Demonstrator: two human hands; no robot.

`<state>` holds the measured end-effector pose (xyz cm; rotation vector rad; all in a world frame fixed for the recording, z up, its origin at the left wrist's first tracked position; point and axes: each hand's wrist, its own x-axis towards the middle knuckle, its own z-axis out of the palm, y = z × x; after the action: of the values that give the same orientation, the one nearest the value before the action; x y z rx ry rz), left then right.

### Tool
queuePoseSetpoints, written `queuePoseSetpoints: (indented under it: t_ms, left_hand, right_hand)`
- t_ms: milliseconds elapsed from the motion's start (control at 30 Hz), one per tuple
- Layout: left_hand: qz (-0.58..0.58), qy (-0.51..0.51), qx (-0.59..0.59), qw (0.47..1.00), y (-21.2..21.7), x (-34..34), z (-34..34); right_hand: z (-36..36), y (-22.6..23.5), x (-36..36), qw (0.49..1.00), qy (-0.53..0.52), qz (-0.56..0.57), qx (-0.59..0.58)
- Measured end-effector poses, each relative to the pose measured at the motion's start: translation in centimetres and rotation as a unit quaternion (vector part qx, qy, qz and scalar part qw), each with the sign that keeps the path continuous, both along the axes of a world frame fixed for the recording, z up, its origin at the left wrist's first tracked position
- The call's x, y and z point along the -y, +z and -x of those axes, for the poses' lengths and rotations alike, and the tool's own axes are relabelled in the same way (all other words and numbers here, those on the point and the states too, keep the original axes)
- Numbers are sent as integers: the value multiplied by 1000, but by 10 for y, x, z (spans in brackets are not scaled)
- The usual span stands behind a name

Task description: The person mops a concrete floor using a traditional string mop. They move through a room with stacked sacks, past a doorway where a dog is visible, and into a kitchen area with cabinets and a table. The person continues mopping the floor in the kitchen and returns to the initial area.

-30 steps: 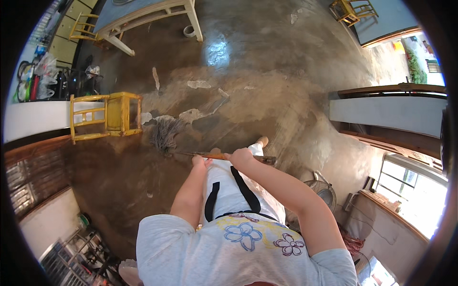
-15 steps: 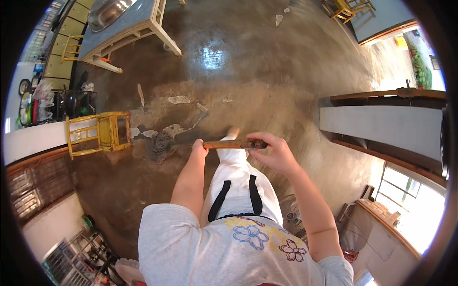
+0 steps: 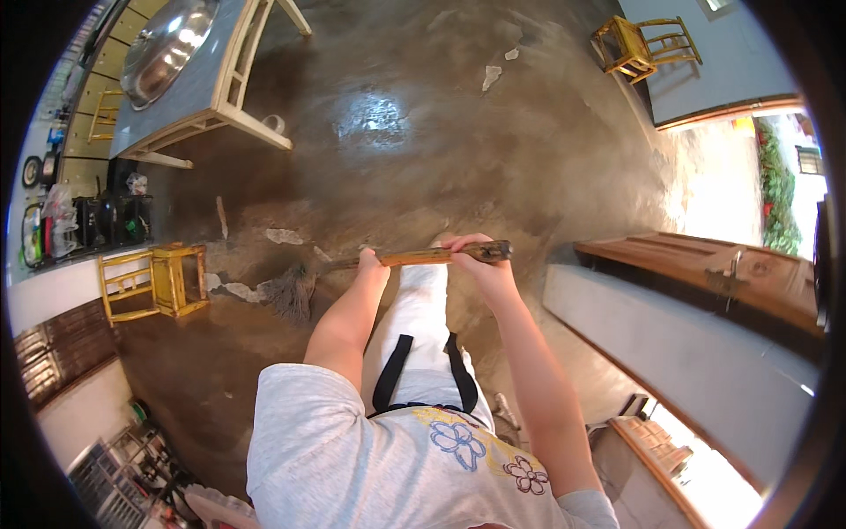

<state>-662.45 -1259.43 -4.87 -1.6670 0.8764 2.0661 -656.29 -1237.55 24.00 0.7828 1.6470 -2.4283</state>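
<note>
A string mop lies across in front of my body, its wooden handle point(image 3: 414, 257) almost level in view. Its grey strands point(image 3: 293, 295) rest on the floor to the left, beside a pale broken patch. My left hand point(image 3: 371, 260) is closed round the handle on the mop-head side. Further right, near the thick dark end of the handle, my right hand point(image 3: 476, 254) is wrapped round it too. Part of the handle's lower stretch is thin and hard to make out near the strands.
A yellow wooden chair point(image 3: 181, 278) stands left of the mop. At the upper left is a table point(image 3: 189, 104) bearing a metal basin point(image 3: 167, 53). Another chair point(image 3: 634, 48) stands at the upper right. An open wooden door point(image 3: 679, 260) is on the right, by a bright doorway.
My right hand has gone from a loose hold at the handle's end to a closed grip a little further in. The mop strands lie further from the yellow chair. The view has turned.
</note>
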Motion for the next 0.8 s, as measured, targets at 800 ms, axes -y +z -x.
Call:
queuePoseSetpoints:
  t_ms: [800]
  left_hand:
    - [194, -719, -299, 597, 72, -663, 51]
  right_hand:
    - [-84, 40, -366, 808, -315, -497, 33]
